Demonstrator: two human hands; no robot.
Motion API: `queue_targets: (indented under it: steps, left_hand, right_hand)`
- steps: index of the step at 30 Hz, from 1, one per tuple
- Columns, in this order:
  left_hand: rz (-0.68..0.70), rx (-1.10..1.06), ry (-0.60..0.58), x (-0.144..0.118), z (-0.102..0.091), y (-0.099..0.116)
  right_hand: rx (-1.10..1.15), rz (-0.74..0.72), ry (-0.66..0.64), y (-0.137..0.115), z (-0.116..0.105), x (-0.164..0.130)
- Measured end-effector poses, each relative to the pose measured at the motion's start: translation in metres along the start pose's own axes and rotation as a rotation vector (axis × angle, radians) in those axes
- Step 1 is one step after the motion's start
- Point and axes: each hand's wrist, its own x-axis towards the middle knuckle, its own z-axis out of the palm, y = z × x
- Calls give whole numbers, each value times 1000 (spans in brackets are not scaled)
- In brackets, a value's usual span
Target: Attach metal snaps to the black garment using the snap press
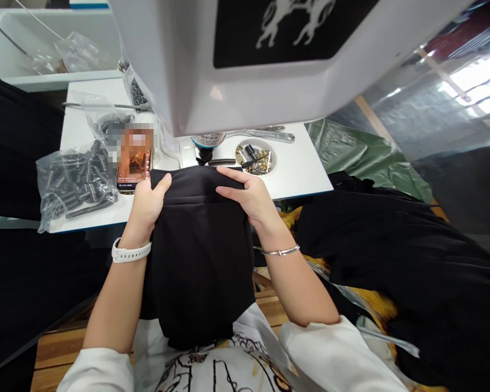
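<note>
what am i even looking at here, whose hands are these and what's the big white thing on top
This single picture comes from a camera worn on a person's head, looking down at their own arms. The left hand and right hand both grip the top edge of a folded black fabric, held against a white table. The big white machine overhangs the table; what kind it is I cannot tell. On the table lie a bag of dark springs, a small dish of metal parts and a wrench.
</note>
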Motion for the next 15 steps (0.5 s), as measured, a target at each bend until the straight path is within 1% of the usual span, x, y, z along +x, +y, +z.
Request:
queue_targets:
  steps: [5,15]
  left_hand:
    - [21,23,5,-1,0,-1]
    - [6,30,19,-1,-1,-2]
  right_hand:
    - [9,0,2,1,0,-1]
    - [-9,-16,9,1,0,0]
